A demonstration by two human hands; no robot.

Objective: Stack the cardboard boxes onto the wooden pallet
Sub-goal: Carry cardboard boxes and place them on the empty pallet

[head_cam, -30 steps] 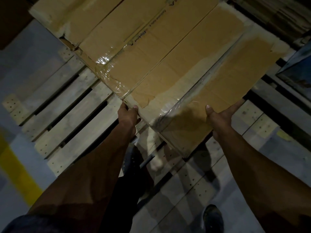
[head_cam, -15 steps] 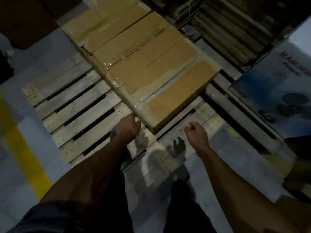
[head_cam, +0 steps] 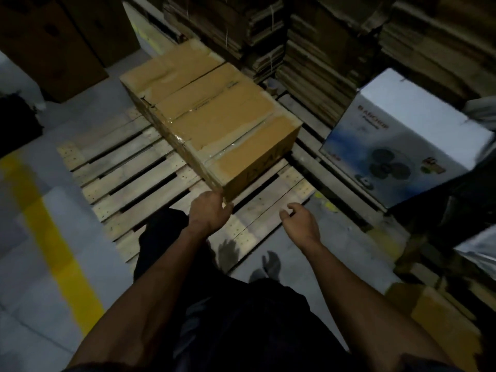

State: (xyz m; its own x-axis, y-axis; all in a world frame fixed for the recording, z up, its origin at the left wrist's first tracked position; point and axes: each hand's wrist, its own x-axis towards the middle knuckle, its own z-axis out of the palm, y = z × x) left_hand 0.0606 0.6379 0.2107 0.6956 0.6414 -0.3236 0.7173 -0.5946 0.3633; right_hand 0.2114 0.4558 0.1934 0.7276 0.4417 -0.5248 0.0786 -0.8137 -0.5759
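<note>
A long brown cardboard box (head_cam: 214,122), taped along its top seams, lies flat on the right half of a slatted wooden pallet (head_cam: 128,167). My left hand (head_cam: 208,212) hovers just below the box's near corner, fingers loosely curled and holding nothing; whether it touches the corner is unclear. My right hand (head_cam: 300,222) hangs over the pallet's near right edge, apart from the box, fingers spread and empty.
A white printed fan box (head_cam: 408,140) stands on a second pallet (head_cam: 319,170) to the right. Stacks of flattened cardboard (head_cam: 308,49) fill the back. Dark boxes (head_cam: 61,38) stand at the back left. A yellow floor line (head_cam: 56,237) runs along the left.
One second ago both hands gripped the box's near end. They have let go and pulled back, and the box now rests on the pallet as my view has risen.
</note>
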